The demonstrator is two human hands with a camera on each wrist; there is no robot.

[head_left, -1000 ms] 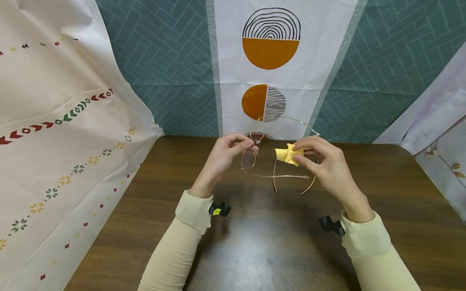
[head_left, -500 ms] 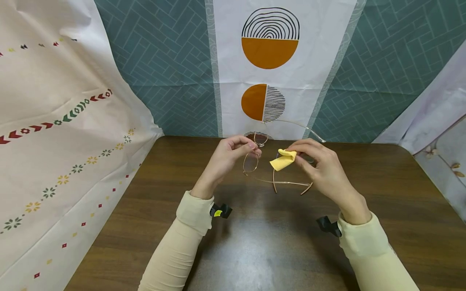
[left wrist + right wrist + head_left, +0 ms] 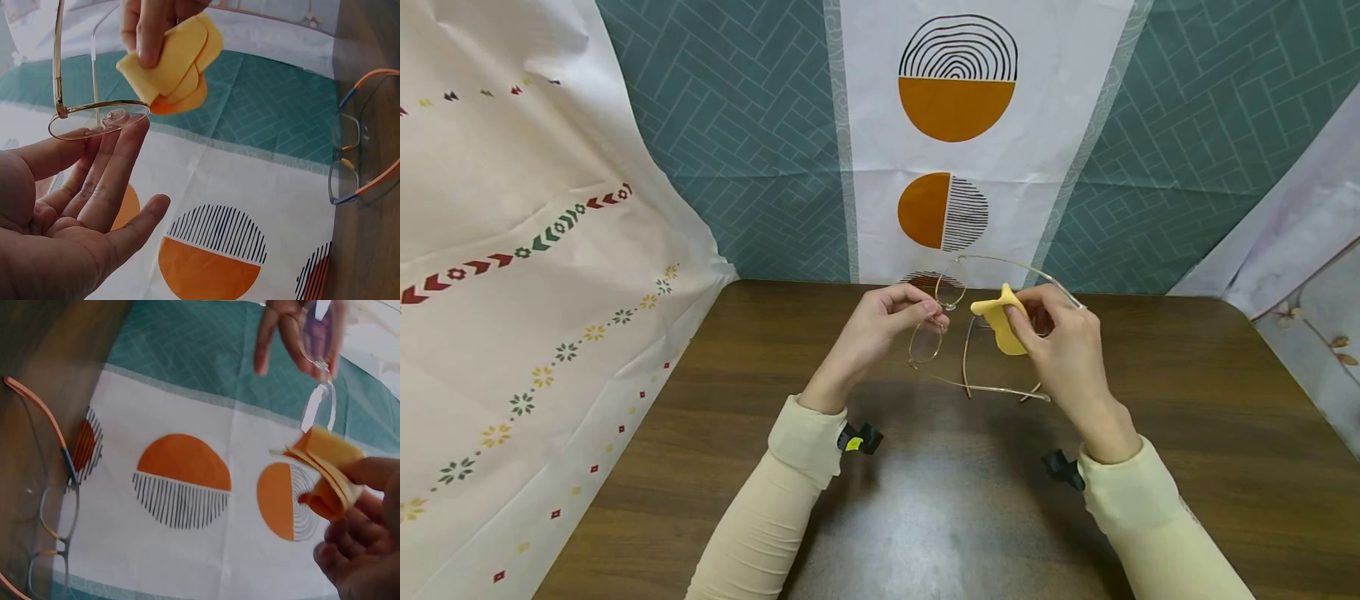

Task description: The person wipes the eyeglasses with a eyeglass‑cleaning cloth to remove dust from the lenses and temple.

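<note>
yellow cloth [image 3: 1006, 325] pinched in the right hand [image 3: 1066, 358], near gold glasses [image 3: 926, 343] pinched in the air by the left hand [image 3: 883, 325], maybe not touching. could bend the glasses by hard rubbing, or drop them from a weak pinch.

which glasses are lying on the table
The orange-and-blue pair lies on the table; the gold pair is held up off it, pinched in the left hand.

Cream sleeves [image 3: 752, 525] have wide cuffs [image 3: 807, 437]; black wrist mounts [image 3: 872, 438] show; the left bears a yellow patch [image 3: 854, 444].
</note>
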